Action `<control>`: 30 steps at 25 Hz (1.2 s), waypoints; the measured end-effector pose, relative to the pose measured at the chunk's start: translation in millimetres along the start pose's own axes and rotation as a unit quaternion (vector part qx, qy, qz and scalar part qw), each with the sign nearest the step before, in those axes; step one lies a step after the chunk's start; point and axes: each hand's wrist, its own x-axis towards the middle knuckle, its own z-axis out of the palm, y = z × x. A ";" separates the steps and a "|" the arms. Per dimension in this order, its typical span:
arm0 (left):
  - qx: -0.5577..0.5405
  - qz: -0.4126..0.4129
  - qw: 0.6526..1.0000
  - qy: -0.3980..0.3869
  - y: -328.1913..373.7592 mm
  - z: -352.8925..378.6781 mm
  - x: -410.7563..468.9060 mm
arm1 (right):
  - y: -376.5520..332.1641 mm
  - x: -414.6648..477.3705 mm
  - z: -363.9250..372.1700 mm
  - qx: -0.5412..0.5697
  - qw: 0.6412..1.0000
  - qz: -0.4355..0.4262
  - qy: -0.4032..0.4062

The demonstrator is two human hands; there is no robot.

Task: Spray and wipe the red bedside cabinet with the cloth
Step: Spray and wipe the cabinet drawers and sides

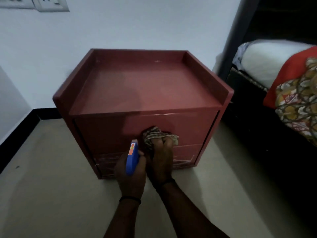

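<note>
Closest to my camera, both forearms reach in from the bottom edge, each with a thin black band [130, 199] at the wrist. My left hand [131, 177] is wrapped around a blue spray bottle [132, 158], fingers curled tight about its neck so that only the blue head sticks up, nozzle towards the furniture. The head carries an orange label [131, 148] with an arrow-like mark; I cannot read any writing on it.

Just beside it, nearly touching, my right hand [160, 160] is clenched on the checked cloth [157, 133]. Its fingers [164, 143] are pressed together and curled into the bunched fabric, which spills out above and to the right of the knuckles. The cloth lies against the front of the red bedside cabinet [145, 86], low on the upper drawer face, near the seam with the lower drawer.

The lower drawer front shows whitish streaks [106, 162]. The cabinet stands on a pale floor [51, 169], its glossy top bordered by a raised rim on three sides.

Behind it runs black skirting [20, 134] under a white wall [137, 23]. To the right sits a dark bed frame [257, 126] with a patterned red blanket [298, 103] and white bedding [267, 62]. Switch plates [51, 4] are mounted at the far top left, too blurred to make out.
</note>
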 end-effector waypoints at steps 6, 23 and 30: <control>0.017 -0.033 0.998 -0.047 -16.9 -21.3 -4.0 | 47.1 -29.2 6.9 -0.067 0.997 0.004 -0.029; -0.044 -0.087 0.979 -0.181 -51.2 43.4 -51.2 | 107.1 -5.9 -64.8 -0.029 0.962 0.107 0.248; -0.040 -0.089 0.972 -0.214 -58.6 54.0 -72.0 | 153.8 -6.9 -68.6 -0.071 0.975 0.141 0.155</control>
